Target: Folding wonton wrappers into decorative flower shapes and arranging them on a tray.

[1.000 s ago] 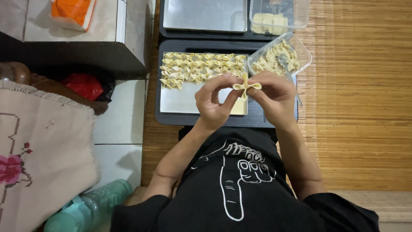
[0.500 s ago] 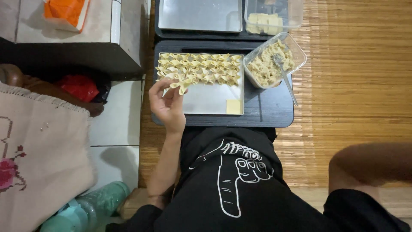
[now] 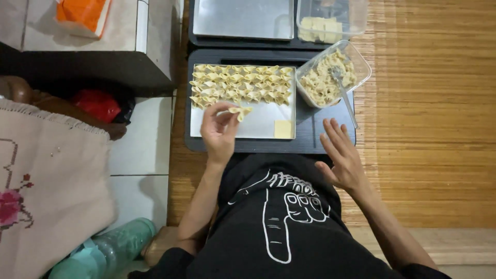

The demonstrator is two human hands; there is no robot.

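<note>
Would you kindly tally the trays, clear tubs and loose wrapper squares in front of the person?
Metal trays: 2, the near tray with dumplings and the far tray.
Clear tubs: 2, the filling tub and the wrapper tub.
Loose wrapper square: 1.
Total: 5.

The person wears a black short-sleeved T-shirt [image 3: 279,227] printed on the front with a white line drawing of a skeletal pointing hand under a small line of white lettering, and both forearms are bare, with no watch, rings or gloves.
</note>
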